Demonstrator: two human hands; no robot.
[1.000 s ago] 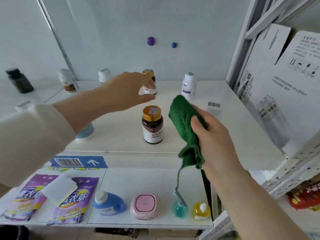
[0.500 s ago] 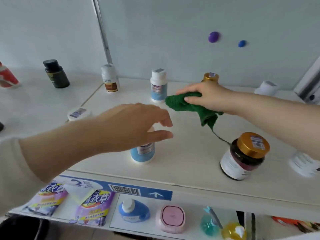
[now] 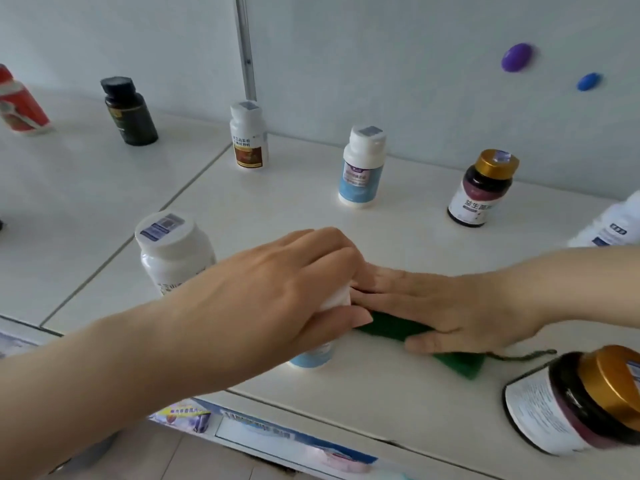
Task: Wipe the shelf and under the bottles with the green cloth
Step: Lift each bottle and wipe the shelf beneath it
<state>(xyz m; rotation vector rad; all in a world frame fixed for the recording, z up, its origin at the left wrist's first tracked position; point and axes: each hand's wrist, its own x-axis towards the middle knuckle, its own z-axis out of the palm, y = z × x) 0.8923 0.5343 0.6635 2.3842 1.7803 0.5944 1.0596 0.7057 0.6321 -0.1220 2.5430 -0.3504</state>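
Your left hand (image 3: pixel 277 299) has now closed on the blue-base bottle (image 3: pixel 313 358) it was only reaching for, so the lift-and-wipe comes next. Right hand (image 3: pixel 440 306) has dropped flat, fingers spread, pinning the green cloth (image 3: pixel 391 328) to the shelf (image 3: pixel 398 386) beside your left fingertips. Cloth: dark, flattened, frayed thread trailing.

The left hand (image 3: pixel 277 299), open above the blue-labelled bottle (image 3: pixel 311 356) half a second ago, now grips its white top. The right hand (image 3: pixel 440 306) has drawn the green cloth (image 3: pixel 391 327) from mid-shelf to the front (pressed flat beside that bottle).
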